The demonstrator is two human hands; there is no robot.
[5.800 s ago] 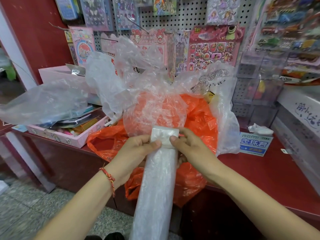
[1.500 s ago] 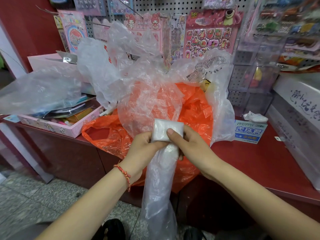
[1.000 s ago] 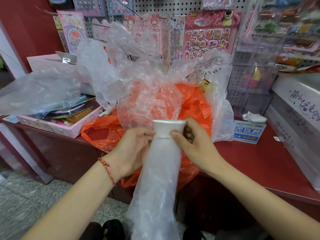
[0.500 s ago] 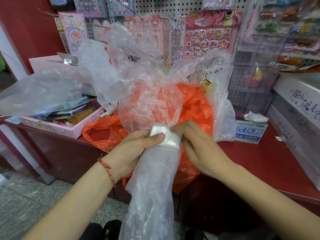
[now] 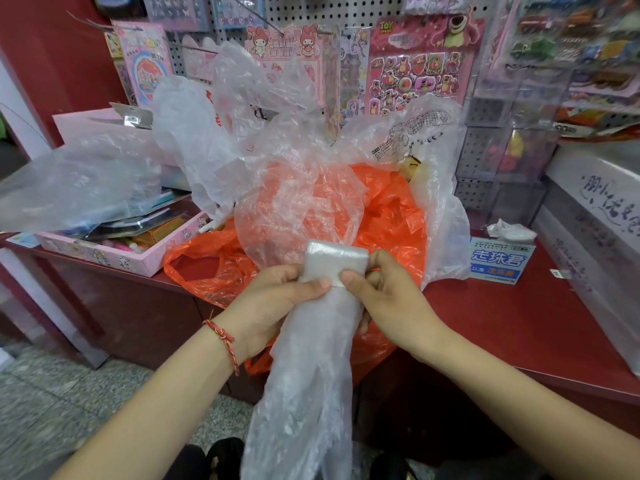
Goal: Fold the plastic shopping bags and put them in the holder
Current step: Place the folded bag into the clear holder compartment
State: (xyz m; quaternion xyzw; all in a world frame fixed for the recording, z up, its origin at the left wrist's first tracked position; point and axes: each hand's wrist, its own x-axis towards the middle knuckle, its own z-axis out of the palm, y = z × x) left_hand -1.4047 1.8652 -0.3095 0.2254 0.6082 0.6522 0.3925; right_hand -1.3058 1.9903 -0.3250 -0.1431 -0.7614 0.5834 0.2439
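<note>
A clear plastic bag (image 5: 311, 362), folded into a long strip, hangs down over the counter's front edge. Its top end is folded into a small thick packet (image 5: 334, 261). My left hand (image 5: 273, 303) pinches the packet's left side, thumb on the front. My right hand (image 5: 381, 299) pinches its right side, fingers curled behind. Behind them an orange bag (image 5: 388, 216) lies on the red counter (image 5: 512, 323) under a heap of loose clear bags (image 5: 277, 150). No holder can be made out.
A pink tray (image 5: 114, 258) of stationery stands at the left, with another clear bag (image 5: 76, 181) lying over it. A blue-and-white box (image 5: 498, 261) and clear acrylic boxes (image 5: 502, 168) stand at the right. A pegboard of sticker packs (image 5: 415, 67) lines the back.
Both hands have turned the folded packet over once more down the strip. It now stands flat and upright between my thumbs, and the hanging strip is shorter.
</note>
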